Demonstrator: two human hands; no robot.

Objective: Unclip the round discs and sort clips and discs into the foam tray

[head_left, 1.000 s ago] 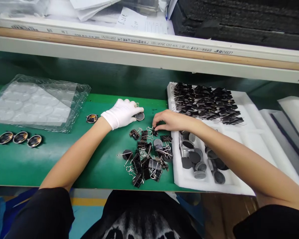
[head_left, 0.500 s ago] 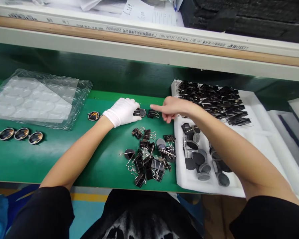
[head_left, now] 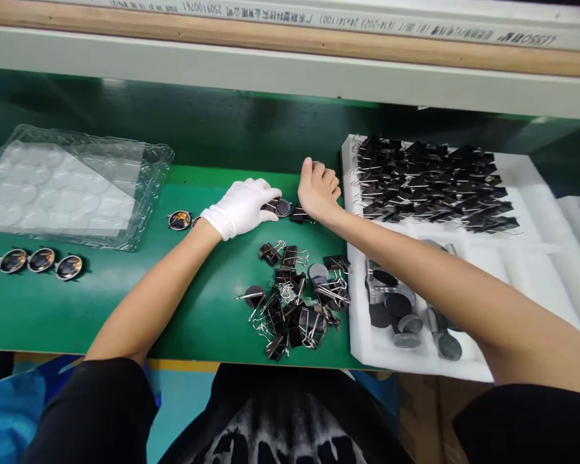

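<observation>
My left hand point(head_left: 244, 207), in a white glove, is closed on a black binder clip point(head_left: 271, 205) with a round grey disc point(head_left: 283, 207) at its right end. Just right of it, another binder clip point(head_left: 299, 214) lies on the green table, partly behind my right wrist. My bare right hand point(head_left: 319, 187) is raised above that clip, thumb up and fingers loosely bent, with nothing visible in it. To the left of the glove are a round silver-rimmed piece point(head_left: 179, 220) with a dark and amber face and a second one, mostly hidden by my left wrist.
A heap of binder clips point(head_left: 290, 303) and grey discs lies in front. At right, a white foam tray point(head_left: 507, 258) holds rows of clips and loose discs. Clear plastic trays point(head_left: 154, 174) lie at left, above three round pieces point(head_left: 41, 260). A shelf edge point(head_left: 270, 58) crosses behind.
My right hand has turned from pointing left to thumb up with bent fingers, and its wrist has moved left. My left hand still holds the clip. The view has tilted down slightly.
</observation>
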